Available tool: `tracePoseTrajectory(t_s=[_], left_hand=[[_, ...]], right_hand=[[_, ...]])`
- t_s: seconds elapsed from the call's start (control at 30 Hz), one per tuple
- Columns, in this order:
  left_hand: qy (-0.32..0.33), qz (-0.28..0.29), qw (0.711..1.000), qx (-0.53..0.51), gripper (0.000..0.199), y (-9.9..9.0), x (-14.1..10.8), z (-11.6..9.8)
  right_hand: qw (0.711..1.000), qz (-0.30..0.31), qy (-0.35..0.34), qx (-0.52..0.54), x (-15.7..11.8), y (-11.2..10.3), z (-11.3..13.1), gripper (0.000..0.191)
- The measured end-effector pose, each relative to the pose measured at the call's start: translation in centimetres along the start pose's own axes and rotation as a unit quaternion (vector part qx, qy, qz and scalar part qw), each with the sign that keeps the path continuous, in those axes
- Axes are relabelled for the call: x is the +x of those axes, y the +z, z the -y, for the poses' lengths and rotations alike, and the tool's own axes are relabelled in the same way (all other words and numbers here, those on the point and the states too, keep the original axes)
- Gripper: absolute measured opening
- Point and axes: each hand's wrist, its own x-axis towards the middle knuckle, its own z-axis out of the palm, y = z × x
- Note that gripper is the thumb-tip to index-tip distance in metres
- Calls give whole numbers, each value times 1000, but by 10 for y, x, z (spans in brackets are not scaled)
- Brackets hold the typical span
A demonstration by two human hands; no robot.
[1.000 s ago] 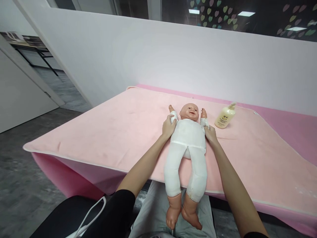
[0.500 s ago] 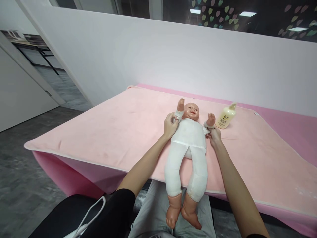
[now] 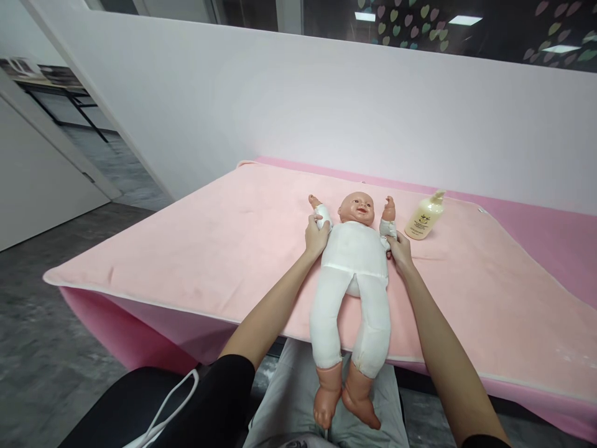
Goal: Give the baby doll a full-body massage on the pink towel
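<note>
A baby doll [image 3: 355, 249] with a white cloth body lies on its back on a pink mat [image 3: 205, 230], its head toward the wall. Its feet hang past the front edge, over my lap. My left hand [image 3: 317, 236] is closed round the doll's arm on the left side of the view, which points up and outward. With the fingers wrapped on the other white sleeve, my right hand [image 3: 400, 250] holds the doll's arm on the right, raised beside the head. A yellow pump bottle [image 3: 423, 218] stands just beyond my right hand.
A white wall [image 3: 326, 106] rises behind the mat, with a dark window [image 3: 494, 31] above it. At lower left are a black seat [image 3: 107, 404] and a white cable [image 3: 175, 398]. A door [image 3: 41, 162] is at the far left.
The doll's arm on the left has swung outward, away from its head, with my left hand. The arm on the right has tilted inward and more upright. Both hands keep their hold.
</note>
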Motion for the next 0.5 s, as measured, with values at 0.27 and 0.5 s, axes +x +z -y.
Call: tracePoseTrajectory(t_s=[0.27,0.5], left_hand=[[114,-83,986,-87,14,0,-4,-11],[-43,-154,972,-173,18,3,7,0]], right_hand=[[956,-205,-101,182,-3,5,4,23],[900,-274,85,329,0,3,3,30]])
